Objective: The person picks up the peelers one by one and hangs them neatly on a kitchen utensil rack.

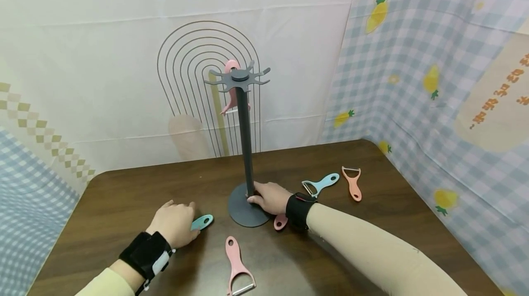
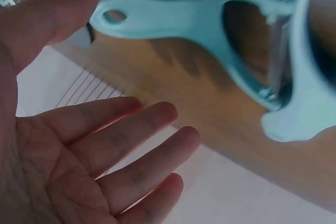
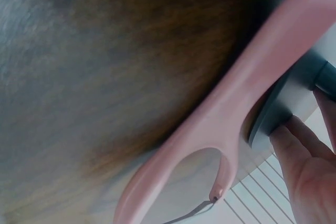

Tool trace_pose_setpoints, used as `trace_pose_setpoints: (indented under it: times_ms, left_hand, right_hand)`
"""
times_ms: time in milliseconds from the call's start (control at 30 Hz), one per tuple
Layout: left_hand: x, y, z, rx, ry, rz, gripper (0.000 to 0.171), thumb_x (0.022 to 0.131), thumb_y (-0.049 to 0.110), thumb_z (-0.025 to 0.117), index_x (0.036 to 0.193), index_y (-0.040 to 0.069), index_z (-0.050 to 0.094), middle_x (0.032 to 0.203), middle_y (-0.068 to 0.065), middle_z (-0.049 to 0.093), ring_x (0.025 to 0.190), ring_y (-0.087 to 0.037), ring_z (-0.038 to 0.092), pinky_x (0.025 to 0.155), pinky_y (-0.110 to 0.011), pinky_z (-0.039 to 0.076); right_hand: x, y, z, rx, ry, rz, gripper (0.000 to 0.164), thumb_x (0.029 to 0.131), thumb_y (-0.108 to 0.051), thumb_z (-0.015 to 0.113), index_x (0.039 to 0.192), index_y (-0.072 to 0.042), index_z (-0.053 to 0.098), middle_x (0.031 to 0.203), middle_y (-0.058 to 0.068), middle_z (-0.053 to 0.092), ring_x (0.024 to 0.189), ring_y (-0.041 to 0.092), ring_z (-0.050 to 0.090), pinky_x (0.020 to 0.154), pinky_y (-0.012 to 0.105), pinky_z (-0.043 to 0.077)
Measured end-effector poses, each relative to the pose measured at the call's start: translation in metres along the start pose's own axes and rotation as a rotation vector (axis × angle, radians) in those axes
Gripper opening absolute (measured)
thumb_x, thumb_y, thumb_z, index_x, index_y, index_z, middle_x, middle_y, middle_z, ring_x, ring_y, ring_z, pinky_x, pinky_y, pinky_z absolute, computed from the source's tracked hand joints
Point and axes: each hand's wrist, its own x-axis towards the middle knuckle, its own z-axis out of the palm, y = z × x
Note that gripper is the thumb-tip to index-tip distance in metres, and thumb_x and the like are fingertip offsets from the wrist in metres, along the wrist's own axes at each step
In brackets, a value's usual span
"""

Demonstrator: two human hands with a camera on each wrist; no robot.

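Grey stand (image 1: 245, 142) between both hands (image 1: 173, 223) (image 1: 272, 198)

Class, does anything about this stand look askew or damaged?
The grey stand looks slightly askew: its post leans in the head view, perhaps from the camera's angle, while the right hand grips it low. No damage shows.

Brown table (image 1: 124, 195) carrying a stand (image 1: 245, 144)
Teal peelers (image 1: 203, 222), pink peelers (image 1: 236, 258), a blue peeler (image 1: 325, 182) and an orange peeler (image 1: 353, 187) are lying around it.
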Motion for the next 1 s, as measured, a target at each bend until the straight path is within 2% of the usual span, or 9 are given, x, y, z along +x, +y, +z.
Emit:
trace_pose_setpoints:
  times_ms: [67,133,233,300,433,733,1000]
  left_hand:
    - [-0.002,0.000,0.004,0.000,-0.014,-0.004,0.046,0.074,0.037,0.081,0.096,-0.002,0.068,0.079,-0.009,0.066,0.078,-0.028,0.065,0.097,-0.056,0.040]
    - [-0.005,0.000,0.007,0.000,-0.020,-0.004,0.035,0.073,0.035,0.082,0.078,0.005,0.063,0.068,-0.003,0.059,0.069,-0.023,0.061,0.096,-0.055,0.041]
    - [-0.008,-0.001,0.012,0.015,-0.009,0.001,0.037,0.071,0.031,0.081,0.064,0.014,0.049,0.059,0.002,0.048,0.059,-0.018,0.053,0.088,-0.050,0.046]
    - [-0.009,-0.002,0.016,0.027,0.012,0.010,0.035,0.069,0.028,0.080,0.063,0.014,0.048,0.059,0.002,0.048,0.058,-0.018,0.052,0.075,-0.046,0.048]
    - [-0.011,-0.005,0.021,0.026,0.013,0.013,0.031,0.069,0.021,0.077,0.061,0.013,0.048,0.057,0.002,0.048,0.052,-0.016,0.046,0.056,-0.040,0.043]
    - [-0.012,-0.007,0.025,-0.025,-0.032,0.007,0.019,0.070,0.008,0.069,0.064,0.010,0.052,0.056,0.001,0.046,0.050,-0.016,0.043,0.050,-0.040,0.041]
    - [-0.010,-0.006,0.030,-0.022,0.034,0.057,0.018,0.067,0.000,0.068,0.062,0.009,0.053,0.055,-0.001,0.049,0.049,-0.020,0.048,0.045,-0.041,0.043]
  right_hand:
    - [0.000,0.000,0.000,0.001,0.001,0.001,0.025,0.099,-0.036,0.054,0.119,-0.021,0.057,0.112,-0.005,0.067,0.104,0.009,0.061,0.090,0.031,0.048]
    - [0.000,0.001,0.000,-0.003,0.002,-0.004,0.025,0.099,-0.036,0.054,0.120,-0.021,0.056,0.112,-0.005,0.066,0.104,0.010,0.061,0.090,0.032,0.048]
    - [0.000,0.002,0.001,-0.011,0.004,-0.003,0.025,0.099,-0.036,0.053,0.120,-0.021,0.056,0.113,-0.004,0.067,0.105,0.012,0.061,0.090,0.032,0.048]
    - [-0.001,0.001,0.001,-0.015,0.002,0.004,0.025,0.099,-0.036,0.053,0.119,-0.022,0.056,0.112,-0.005,0.066,0.105,0.011,0.061,0.090,0.031,0.048]
    - [-0.002,-0.001,0.001,0.002,0.000,0.003,0.027,0.099,-0.035,0.054,0.120,-0.019,0.056,0.111,-0.003,0.067,0.104,0.012,0.062,0.090,0.032,0.048]
    - [-0.001,0.002,0.004,0.002,-0.003,-0.022,0.032,0.100,-0.037,0.052,0.125,-0.017,0.054,0.107,-0.001,0.067,0.095,0.011,0.064,0.084,0.029,0.050]
    - [-0.001,0.003,0.002,-0.013,0.008,-0.027,0.030,0.099,-0.037,0.053,0.122,-0.019,0.055,0.108,-0.002,0.067,0.098,0.011,0.064,0.085,0.029,0.049]
